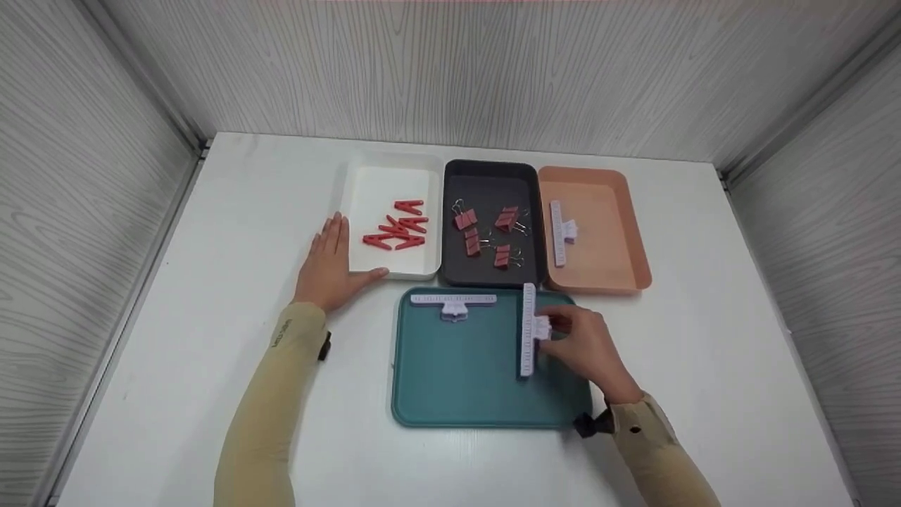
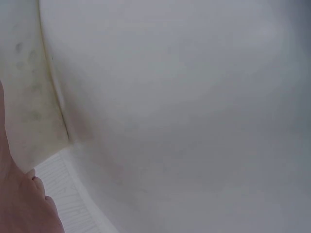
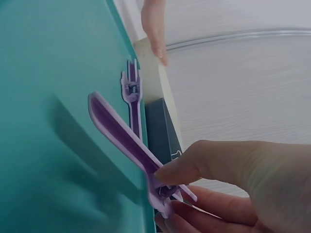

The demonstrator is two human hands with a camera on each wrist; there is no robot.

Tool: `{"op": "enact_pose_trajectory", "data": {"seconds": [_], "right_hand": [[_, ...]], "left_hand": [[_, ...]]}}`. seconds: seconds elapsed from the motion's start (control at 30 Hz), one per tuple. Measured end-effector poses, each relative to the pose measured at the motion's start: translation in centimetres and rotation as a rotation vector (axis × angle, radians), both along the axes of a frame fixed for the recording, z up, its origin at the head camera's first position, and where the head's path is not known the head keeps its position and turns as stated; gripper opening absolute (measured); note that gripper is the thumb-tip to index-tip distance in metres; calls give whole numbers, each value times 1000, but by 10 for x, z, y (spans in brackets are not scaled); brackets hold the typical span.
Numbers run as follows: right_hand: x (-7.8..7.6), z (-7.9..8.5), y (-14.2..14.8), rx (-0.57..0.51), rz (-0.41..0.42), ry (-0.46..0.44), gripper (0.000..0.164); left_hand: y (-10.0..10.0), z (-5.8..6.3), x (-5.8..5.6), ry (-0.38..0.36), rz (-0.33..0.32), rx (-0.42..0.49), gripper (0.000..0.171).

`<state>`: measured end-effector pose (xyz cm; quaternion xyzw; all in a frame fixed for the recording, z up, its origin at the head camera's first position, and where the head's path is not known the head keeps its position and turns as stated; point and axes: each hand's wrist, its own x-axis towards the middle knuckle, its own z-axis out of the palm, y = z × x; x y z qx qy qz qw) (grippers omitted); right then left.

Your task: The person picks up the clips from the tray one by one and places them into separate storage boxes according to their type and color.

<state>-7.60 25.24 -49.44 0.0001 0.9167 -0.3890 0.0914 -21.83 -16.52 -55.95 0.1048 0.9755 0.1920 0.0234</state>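
Note:
My right hand [image 1: 581, 345] pinches the handle of a lavender bag clip [image 1: 528, 331] between thumb and fingers. In the right wrist view this clip [image 3: 121, 131] hangs above the teal tray, casting a shadow on it. A second lavender bag clip [image 1: 454, 301] lies along the far edge of the teal tray [image 1: 457, 394]. My left hand [image 1: 329, 271] touches the near left corner of the white tray [image 1: 352, 183], fingers straight along its side and thumb at its front wall. The left wrist view shows only part of that hand [image 2: 24, 204] beside the tray wall.
Red clothespins [image 1: 412, 224] lie in the white tray. Several red binder clips [image 1: 507, 218] sit in the dark grey tray [image 1: 493, 179]. The orange tray [image 1: 605, 274] on the right holds another lavender bag clip [image 1: 558, 236]. All three stand in a row behind the teal tray.

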Motion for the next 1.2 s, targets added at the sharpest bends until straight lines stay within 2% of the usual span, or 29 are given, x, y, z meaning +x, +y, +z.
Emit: {"op": "enact_pose_trajectory", "data": {"seconds": [0.23,0.63,1.2], "right_hand": [[-2,7,4,-38,-6,13,48],[-15,19,29,-88,-43,186,47],[-37,28,60,-82,-101,258,45]], "left_hand": [[-1,-4,-1,12,3,7,130],[1,4,2,3,-8,-20,127],[-1,0,1,12,-6,-41,128]]}}
